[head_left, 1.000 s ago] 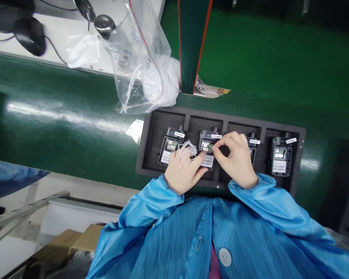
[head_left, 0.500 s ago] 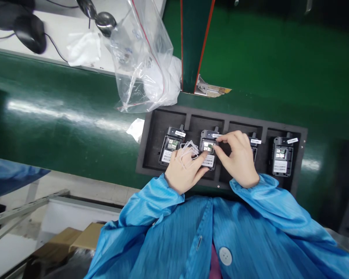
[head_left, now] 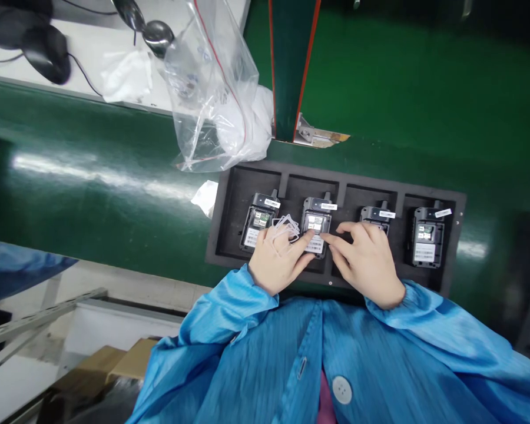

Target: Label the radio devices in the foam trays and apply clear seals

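Observation:
Several thin white rectangular frames (head_left: 285,228) stick out of my left hand (head_left: 277,259), held among its curled fingers. Its index fingertip touches the second handheld radio (head_left: 320,205) from the left, beside the white-labelled opening in the radio's back. My right hand (head_left: 367,258) is at that radio's right edge, index finger stretched toward the opening and thumb apart, holding nothing I can see. It partly covers the third radio (head_left: 374,214). Another radio (head_left: 257,219) lies to the left, and one more (head_left: 426,238) at the far right, backs up with barcode labels.
The radios lie in separate compartments of a black tray (head_left: 371,181) on the green bench (head_left: 150,227). Behind the tray are a clear plastic bag (head_left: 212,88), a green post (head_left: 292,65) and a metal bracket (head_left: 320,137). A white scrap (head_left: 205,197) lies at its left.
My right hand has come down and right from the radio's opening, and its pinch has loosened. More white now shows in that opening. My left hand stays nearly still with the frames.

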Demonstrator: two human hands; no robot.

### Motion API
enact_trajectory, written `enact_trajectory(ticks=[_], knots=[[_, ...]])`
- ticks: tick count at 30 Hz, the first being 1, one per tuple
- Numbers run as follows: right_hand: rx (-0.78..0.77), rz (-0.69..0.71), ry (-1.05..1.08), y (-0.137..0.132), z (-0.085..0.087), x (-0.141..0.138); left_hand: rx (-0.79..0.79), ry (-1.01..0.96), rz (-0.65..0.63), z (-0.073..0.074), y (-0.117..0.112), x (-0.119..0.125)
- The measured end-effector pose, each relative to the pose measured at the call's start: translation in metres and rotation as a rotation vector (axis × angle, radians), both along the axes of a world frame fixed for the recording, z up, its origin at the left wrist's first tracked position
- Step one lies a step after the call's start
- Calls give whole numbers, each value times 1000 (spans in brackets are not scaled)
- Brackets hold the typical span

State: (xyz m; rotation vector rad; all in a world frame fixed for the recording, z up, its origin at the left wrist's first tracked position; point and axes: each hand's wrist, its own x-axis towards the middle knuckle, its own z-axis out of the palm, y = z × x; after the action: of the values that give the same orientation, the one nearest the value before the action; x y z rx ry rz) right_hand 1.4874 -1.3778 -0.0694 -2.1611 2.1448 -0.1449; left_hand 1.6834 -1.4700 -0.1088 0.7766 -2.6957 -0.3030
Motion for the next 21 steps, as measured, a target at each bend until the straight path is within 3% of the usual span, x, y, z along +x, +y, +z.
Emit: enact_trajectory(ticks=[13, 21], knots=[[44, -96, 63, -10, 3, 4, 27, -16, 68, 7, -3, -7], [50, -89, 82, -13, 4, 5, 68, -139, 113, 12, -8, -16]])
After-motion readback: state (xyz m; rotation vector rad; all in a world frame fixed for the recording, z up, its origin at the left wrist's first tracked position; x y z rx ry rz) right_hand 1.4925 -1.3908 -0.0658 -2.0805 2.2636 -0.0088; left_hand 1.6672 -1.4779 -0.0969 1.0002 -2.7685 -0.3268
